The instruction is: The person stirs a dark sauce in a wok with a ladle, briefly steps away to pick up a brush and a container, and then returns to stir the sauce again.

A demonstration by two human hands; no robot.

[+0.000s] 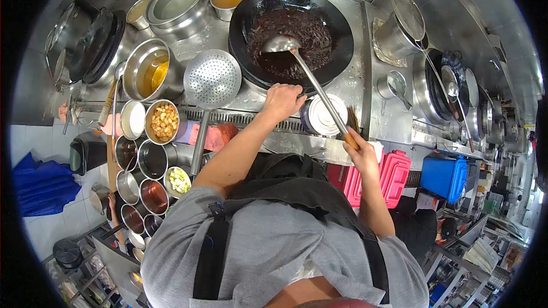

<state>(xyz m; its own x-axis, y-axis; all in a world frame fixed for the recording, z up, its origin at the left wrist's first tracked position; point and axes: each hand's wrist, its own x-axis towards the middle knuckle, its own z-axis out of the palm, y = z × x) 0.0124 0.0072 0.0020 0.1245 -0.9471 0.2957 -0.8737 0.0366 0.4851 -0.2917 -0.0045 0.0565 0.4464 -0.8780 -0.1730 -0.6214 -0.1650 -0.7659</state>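
Note:
My right hand [361,151] is wrapped round the wooden end of a long-handled metal ladle [314,78]. The ladle's bowl rests in dark, bubbling liquid [302,34] inside a large black wok [337,34]. At the wok's near rim my left hand [282,101] is closed, its fingers curled over the edge; what lies under the fingers is partly hidden. Left of the wok lies a round perforated strainer [212,77], its handle pointing toward me. A white-lidded tin [325,115] stands just below the wok, beneath the ladle's handle.
Pots of yellow liquid [153,74] and fried pieces [164,122] stand at left, above several sauce containers [154,195]. A tall pot with a sieve [394,37] is at right. Red [394,178] and blue bins [444,175] sit lower right. Parts of other people show at both lower sides.

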